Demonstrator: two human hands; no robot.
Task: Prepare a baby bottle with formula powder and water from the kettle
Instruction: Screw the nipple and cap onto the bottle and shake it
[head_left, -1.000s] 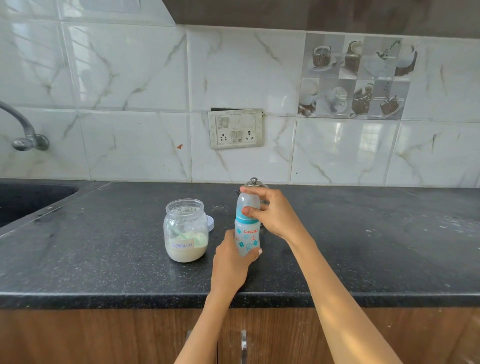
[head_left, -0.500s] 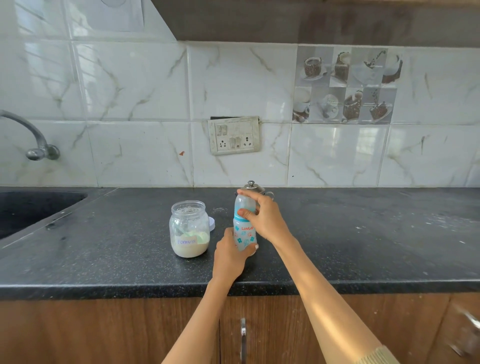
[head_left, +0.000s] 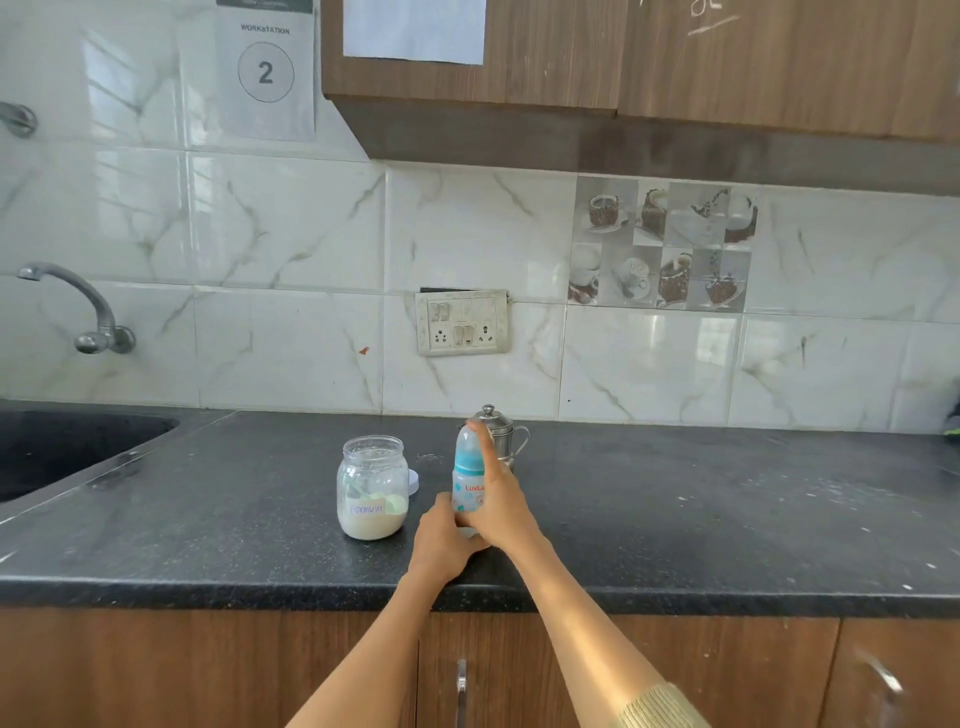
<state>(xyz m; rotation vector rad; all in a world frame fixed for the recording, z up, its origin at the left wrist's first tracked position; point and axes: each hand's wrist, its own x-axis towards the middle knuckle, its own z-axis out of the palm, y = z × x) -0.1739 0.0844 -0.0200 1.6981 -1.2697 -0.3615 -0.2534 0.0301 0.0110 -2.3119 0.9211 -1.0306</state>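
Observation:
A clear baby bottle (head_left: 466, 470) with a teal collar and a clear cap stands on the black counter (head_left: 675, 519). My left hand (head_left: 441, 540) grips its base. My right hand (head_left: 501, 506) wraps its right side, with the forefinger reaching up along the cap. To the left stands an open glass jar (head_left: 372, 486) labelled formula, with white powder and a green scoop inside. A small steel kettle (head_left: 497, 431) with a knobbed lid stands just behind the bottle, partly hidden by it.
The jar's white lid (head_left: 413, 482) lies behind the jar. A dark sink (head_left: 62, 447) with a wall tap (head_left: 83, 312) is at far left. A switchboard (head_left: 462, 322) sits on the tiled wall. Wooden cabinets (head_left: 623, 57) hang overhead.
The camera has tilted up and pulled back, showing the upper cabinets. My right hand has slid lower on the bottle. The bottle now stands on the counter.

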